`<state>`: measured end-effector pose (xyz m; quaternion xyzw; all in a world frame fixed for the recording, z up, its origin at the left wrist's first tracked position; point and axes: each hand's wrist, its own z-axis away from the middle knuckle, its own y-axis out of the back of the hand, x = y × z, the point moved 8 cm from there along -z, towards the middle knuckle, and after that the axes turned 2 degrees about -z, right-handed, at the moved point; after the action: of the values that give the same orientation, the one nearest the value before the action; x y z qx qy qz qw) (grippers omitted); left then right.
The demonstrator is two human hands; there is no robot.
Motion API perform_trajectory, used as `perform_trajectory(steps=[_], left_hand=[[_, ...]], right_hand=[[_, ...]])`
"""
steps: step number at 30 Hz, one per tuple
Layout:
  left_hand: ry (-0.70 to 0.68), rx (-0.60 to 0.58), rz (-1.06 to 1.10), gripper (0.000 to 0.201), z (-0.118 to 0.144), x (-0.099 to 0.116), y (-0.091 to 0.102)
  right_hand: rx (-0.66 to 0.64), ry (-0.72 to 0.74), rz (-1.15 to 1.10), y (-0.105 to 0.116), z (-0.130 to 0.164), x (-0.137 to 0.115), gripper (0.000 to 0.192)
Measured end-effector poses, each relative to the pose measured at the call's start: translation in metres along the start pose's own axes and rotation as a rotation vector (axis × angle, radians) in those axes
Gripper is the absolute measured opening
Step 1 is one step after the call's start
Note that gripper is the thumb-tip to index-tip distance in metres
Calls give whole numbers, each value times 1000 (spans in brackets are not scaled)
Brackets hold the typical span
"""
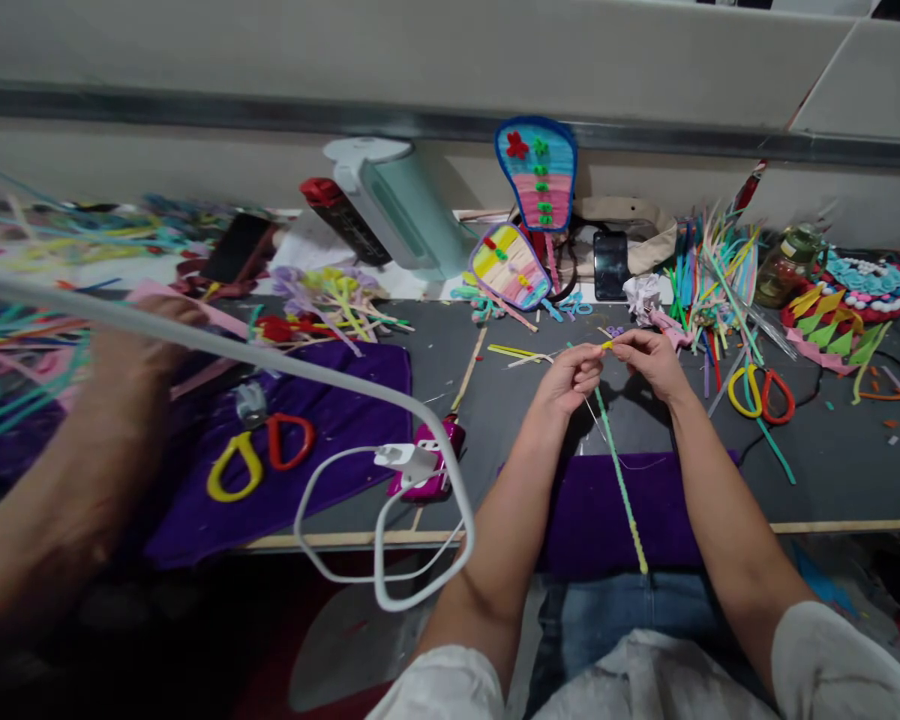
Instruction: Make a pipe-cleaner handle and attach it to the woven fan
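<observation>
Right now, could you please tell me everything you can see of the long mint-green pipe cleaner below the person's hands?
The pipe cleaner looks thin and fuzzy, mint green along most of its length and yellow at its near end. Nearly straight, it slants from beside the left hand over the purple cloth, its yellow tip pointing toward the jeans. The hand partly hides its far portion, so whether the fingers touch it is unclear.

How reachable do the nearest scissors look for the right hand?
Probably yes: the scissors lie to the right of the right hand, handles seemingly uncovered, though it pinches a yellow piece and may need to release that first.
</observation>
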<state>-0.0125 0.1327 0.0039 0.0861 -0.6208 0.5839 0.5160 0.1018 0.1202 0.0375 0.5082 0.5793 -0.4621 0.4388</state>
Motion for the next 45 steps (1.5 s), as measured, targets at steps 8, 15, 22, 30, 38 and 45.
perform_trajectory(steps=[8,15,22,30,38,45], left_hand=[[66,-67,40,19,2,-5,-6],[-26,23,-39,26,1,1,-1],[-197,165,-169,27,7,9,-3],[-409,289,-373,23,17,20,-11],[-379,300,-342,19,15,20,-4],[-497,309,-489,22,17,26,-8]], right_hand=[[16,95,79,1,-2,-5,25],[85,225,185,1,0,-13,20],[197,144,65,4,1,-2,25],[236,-54,-246,-2,-1,16,24],[162,-168,-354,-7,0,21,22],[188,-206,-411,-4,-1,28,23]])
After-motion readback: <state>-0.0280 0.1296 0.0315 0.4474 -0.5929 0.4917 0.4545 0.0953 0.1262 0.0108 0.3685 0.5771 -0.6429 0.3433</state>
